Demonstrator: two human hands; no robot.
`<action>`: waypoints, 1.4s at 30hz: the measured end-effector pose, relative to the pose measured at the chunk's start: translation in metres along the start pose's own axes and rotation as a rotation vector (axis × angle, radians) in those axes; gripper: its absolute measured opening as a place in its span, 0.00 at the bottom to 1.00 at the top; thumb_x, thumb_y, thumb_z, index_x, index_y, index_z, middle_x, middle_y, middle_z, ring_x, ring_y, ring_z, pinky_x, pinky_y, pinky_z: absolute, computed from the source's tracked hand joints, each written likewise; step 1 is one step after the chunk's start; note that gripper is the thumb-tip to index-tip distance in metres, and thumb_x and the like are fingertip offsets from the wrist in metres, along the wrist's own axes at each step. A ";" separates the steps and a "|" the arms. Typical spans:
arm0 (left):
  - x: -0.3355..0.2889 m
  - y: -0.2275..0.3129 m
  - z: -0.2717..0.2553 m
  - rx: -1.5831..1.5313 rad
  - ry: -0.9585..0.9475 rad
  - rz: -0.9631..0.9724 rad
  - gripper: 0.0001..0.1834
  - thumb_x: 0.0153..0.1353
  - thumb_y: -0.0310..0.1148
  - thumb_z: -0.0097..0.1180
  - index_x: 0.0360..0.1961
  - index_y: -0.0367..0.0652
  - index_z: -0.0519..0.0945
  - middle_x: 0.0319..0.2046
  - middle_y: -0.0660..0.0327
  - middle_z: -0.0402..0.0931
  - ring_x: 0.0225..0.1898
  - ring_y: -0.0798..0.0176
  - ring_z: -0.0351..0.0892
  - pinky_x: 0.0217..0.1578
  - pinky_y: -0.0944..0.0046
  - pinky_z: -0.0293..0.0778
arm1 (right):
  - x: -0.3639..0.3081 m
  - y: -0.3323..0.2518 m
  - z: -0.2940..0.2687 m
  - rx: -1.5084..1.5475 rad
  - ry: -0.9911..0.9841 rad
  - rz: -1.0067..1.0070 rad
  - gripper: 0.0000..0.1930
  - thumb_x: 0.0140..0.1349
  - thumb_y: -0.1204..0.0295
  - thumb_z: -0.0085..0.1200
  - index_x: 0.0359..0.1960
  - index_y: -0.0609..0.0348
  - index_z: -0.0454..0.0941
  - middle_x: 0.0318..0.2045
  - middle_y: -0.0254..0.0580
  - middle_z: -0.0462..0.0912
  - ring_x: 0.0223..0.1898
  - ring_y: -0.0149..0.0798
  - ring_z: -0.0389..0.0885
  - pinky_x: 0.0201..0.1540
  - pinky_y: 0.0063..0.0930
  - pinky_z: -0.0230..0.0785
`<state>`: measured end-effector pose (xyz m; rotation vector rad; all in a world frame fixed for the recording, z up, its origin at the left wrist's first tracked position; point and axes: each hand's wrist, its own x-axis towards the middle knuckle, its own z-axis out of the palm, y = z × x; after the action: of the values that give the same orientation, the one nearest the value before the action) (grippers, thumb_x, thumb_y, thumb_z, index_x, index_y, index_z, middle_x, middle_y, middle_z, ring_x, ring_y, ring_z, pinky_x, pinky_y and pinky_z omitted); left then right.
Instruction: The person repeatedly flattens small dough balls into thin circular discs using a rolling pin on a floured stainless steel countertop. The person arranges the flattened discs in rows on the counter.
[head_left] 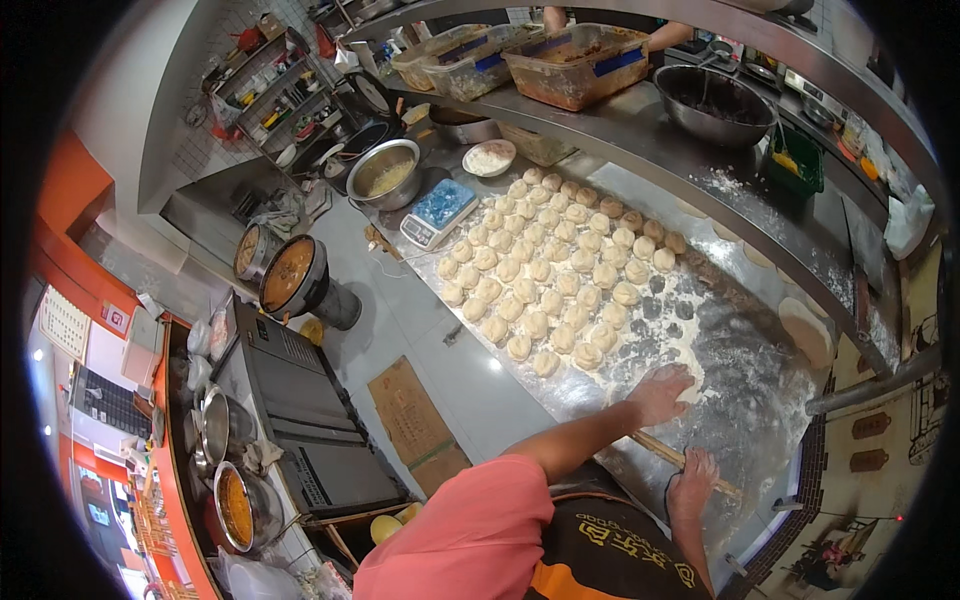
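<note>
On the floured metal table (745, 385), my left hand (662, 393) lies with its fingers stretched out at the edge of the flour, nothing visible in it. Nearer to me, my right hand (693, 482) is closed over a thin wooden rolling pin (657, 449), whose ends show on both sides of the hand. Beyond my left hand stand many pleated dough pieces (540, 270) in loose rows on the flour. The closest dough piece (546, 363) sits a little left of that hand. No dough is visible under the rolling pin.
A digital scale (438, 213) with a blue top, a white bowl of flour (489, 158) and a steel bowl (384, 174) stand at the far left. A metal shelf (620, 125) overhangs the table with plastic tubs (577, 64) and a dark-filled bowl (715, 105).
</note>
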<state>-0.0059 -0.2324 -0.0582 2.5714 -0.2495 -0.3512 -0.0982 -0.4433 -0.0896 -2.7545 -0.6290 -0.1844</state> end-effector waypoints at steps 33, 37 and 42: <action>0.003 -0.015 0.023 0.003 0.019 0.185 0.13 0.60 0.40 0.48 0.37 0.42 0.77 0.36 0.51 0.80 0.41 0.45 0.78 0.44 0.53 0.72 | 0.085 0.000 0.008 0.032 -0.084 0.143 0.25 0.60 0.58 0.50 0.56 0.56 0.69 0.59 0.50 0.67 0.61 0.53 0.61 0.61 0.54 0.51; -0.003 0.000 0.017 -0.384 0.061 -0.233 0.12 0.59 0.37 0.48 0.37 0.43 0.79 0.33 0.48 0.79 0.40 0.44 0.78 0.43 0.50 0.72 | 0.026 -0.022 -0.011 -0.091 -0.132 0.108 0.27 0.56 0.58 0.53 0.57 0.55 0.69 0.56 0.50 0.68 0.59 0.51 0.62 0.59 0.57 0.51; 0.008 -0.006 0.028 0.117 -0.069 0.098 0.15 0.57 0.39 0.51 0.35 0.36 0.79 0.41 0.47 0.77 0.40 0.47 0.79 0.40 0.50 0.73 | 0.078 -0.009 0.006 -0.100 -0.032 0.256 0.27 0.55 0.59 0.55 0.56 0.56 0.69 0.57 0.53 0.67 0.60 0.55 0.61 0.60 0.54 0.53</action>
<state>-0.0062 -0.2425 -0.0860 2.6522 -0.4316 -0.4003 -0.0317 -0.4021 -0.0784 -2.9065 -0.2768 -0.1171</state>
